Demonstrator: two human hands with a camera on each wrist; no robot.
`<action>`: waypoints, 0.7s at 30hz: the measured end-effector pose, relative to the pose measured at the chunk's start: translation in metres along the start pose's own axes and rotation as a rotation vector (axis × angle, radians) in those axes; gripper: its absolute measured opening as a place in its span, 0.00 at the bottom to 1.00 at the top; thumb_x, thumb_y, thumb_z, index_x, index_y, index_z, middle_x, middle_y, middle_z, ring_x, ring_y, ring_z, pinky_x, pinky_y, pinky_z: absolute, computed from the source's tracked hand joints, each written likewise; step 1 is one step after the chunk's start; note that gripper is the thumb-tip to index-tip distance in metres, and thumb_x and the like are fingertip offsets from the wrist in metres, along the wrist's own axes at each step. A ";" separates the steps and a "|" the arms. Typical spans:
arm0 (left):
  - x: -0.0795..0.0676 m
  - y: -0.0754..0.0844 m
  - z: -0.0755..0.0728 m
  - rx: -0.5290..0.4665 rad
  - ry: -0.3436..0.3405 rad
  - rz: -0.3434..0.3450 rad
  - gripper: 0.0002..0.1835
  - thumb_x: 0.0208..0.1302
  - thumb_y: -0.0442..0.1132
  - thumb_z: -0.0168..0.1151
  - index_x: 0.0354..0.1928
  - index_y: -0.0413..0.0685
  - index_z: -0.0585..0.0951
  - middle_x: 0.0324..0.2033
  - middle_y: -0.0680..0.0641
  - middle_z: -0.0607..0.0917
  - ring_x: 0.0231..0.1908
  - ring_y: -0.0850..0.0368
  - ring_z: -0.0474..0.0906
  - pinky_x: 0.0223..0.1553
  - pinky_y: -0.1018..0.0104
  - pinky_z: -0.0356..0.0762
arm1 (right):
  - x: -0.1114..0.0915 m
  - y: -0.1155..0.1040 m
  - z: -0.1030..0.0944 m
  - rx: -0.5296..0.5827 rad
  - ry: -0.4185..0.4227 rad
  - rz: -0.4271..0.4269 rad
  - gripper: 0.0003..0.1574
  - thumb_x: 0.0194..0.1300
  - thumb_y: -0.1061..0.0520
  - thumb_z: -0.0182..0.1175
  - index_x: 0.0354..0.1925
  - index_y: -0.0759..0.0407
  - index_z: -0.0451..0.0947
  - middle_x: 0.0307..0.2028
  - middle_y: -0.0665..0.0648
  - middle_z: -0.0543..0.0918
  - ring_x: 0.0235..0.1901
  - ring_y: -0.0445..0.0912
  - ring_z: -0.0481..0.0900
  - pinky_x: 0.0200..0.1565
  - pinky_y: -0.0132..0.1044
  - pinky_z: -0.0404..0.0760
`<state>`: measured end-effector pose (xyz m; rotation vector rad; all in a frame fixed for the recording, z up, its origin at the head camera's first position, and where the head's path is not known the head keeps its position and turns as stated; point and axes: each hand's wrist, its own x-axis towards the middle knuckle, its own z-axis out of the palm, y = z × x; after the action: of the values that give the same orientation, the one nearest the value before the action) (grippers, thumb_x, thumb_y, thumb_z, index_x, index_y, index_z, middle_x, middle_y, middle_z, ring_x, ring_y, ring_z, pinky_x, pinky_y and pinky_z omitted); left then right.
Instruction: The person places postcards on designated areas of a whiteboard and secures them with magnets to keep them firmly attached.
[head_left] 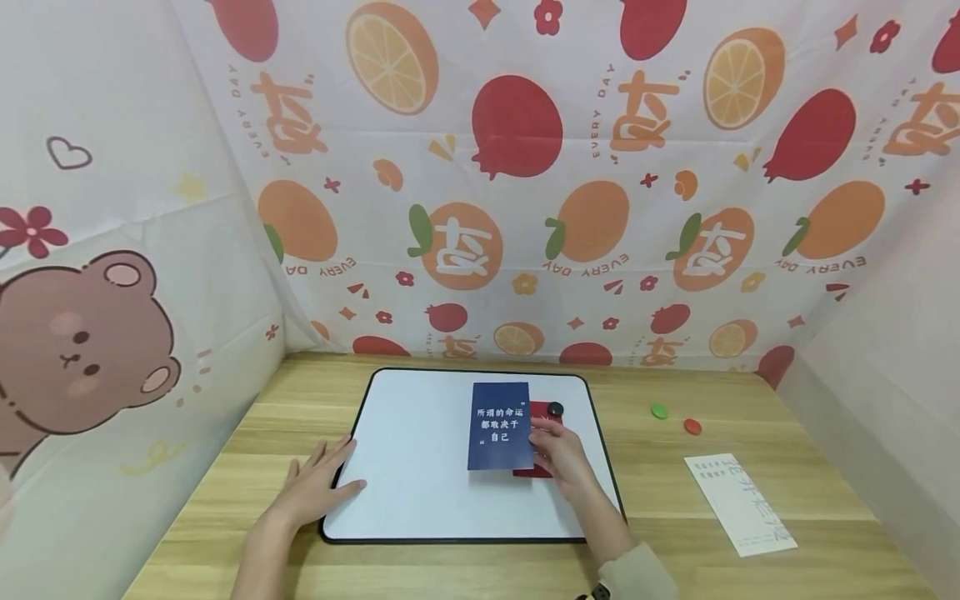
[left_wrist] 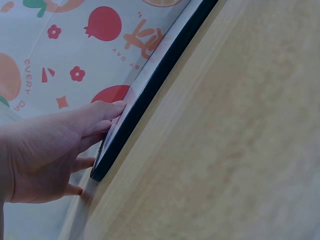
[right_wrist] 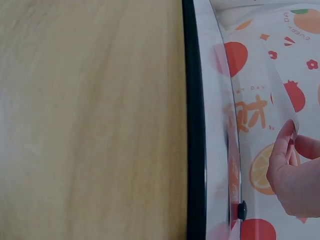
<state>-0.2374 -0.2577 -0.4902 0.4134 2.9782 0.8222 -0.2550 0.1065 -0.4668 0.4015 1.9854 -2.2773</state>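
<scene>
A blue card with white writing (head_left: 500,426) is pinched at its right edge by my right hand (head_left: 566,462), which holds it over the whiteboard (head_left: 412,450). The right wrist view shows that card (right_wrist: 283,90) nearly edge-on and raised off the board. Partly behind it, a red card (head_left: 538,472) lies on the board's right side with a black round magnet (head_left: 555,409) at its top. My left hand (head_left: 311,487) rests on the board's left edge with fingers spread. In the left wrist view, its thumb touches the board's surface beside the black frame (left_wrist: 150,95).
To the right of the board, a green magnet (head_left: 659,411) and a red magnet (head_left: 692,427) lie on the wooden table (head_left: 660,517). Nearer me is a white card with grey writing (head_left: 741,504). A fruit-print cloth (head_left: 517,200) hangs behind the table.
</scene>
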 end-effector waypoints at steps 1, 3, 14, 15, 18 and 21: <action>0.000 0.000 0.000 -0.003 0.000 0.002 0.39 0.58 0.54 0.60 0.64 0.34 0.63 0.64 0.34 0.60 0.62 0.26 0.44 0.52 0.26 0.33 | 0.001 0.001 0.001 -0.005 0.002 0.003 0.21 0.65 0.65 0.53 0.56 0.67 0.70 0.45 0.60 0.78 0.38 0.48 0.77 0.43 0.37 0.78; -0.001 0.000 0.000 -0.006 -0.002 0.000 0.39 0.59 0.54 0.60 0.64 0.34 0.63 0.64 0.34 0.59 0.62 0.26 0.44 0.52 0.26 0.33 | 0.001 0.002 0.004 -0.007 -0.001 0.006 0.21 0.64 0.65 0.53 0.56 0.67 0.71 0.44 0.61 0.79 0.37 0.47 0.78 0.43 0.37 0.79; -0.002 0.001 0.000 -0.010 -0.001 -0.002 0.39 0.59 0.53 0.60 0.64 0.33 0.63 0.64 0.34 0.60 0.62 0.26 0.45 0.53 0.26 0.33 | 0.003 0.007 0.012 -0.043 -0.018 -0.002 0.20 0.64 0.66 0.54 0.55 0.68 0.71 0.43 0.61 0.79 0.37 0.47 0.80 0.42 0.38 0.79; -0.002 0.002 0.000 -0.011 -0.002 -0.002 0.39 0.59 0.53 0.60 0.64 0.34 0.63 0.64 0.34 0.60 0.62 0.26 0.45 0.52 0.26 0.33 | 0.004 0.008 0.013 -0.047 -0.017 0.001 0.20 0.64 0.66 0.54 0.55 0.68 0.71 0.43 0.61 0.79 0.37 0.47 0.80 0.42 0.38 0.79; -0.002 0.001 -0.001 -0.012 -0.007 -0.005 0.39 0.59 0.54 0.60 0.64 0.34 0.63 0.64 0.34 0.59 0.62 0.26 0.44 0.52 0.26 0.32 | 0.006 0.009 0.015 -0.061 -0.014 0.004 0.20 0.63 0.66 0.54 0.54 0.68 0.72 0.41 0.60 0.80 0.36 0.46 0.80 0.42 0.38 0.79; -0.001 0.001 -0.001 -0.015 -0.009 -0.004 0.39 0.59 0.54 0.59 0.64 0.34 0.63 0.64 0.34 0.59 0.62 0.26 0.44 0.53 0.27 0.32 | 0.009 0.010 0.018 -0.075 -0.006 0.012 0.20 0.62 0.67 0.55 0.53 0.67 0.73 0.39 0.59 0.80 0.35 0.46 0.80 0.41 0.38 0.80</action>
<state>-0.2359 -0.2575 -0.4885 0.4098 2.9617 0.8400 -0.2633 0.0883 -0.4765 0.3983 2.0521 -2.1862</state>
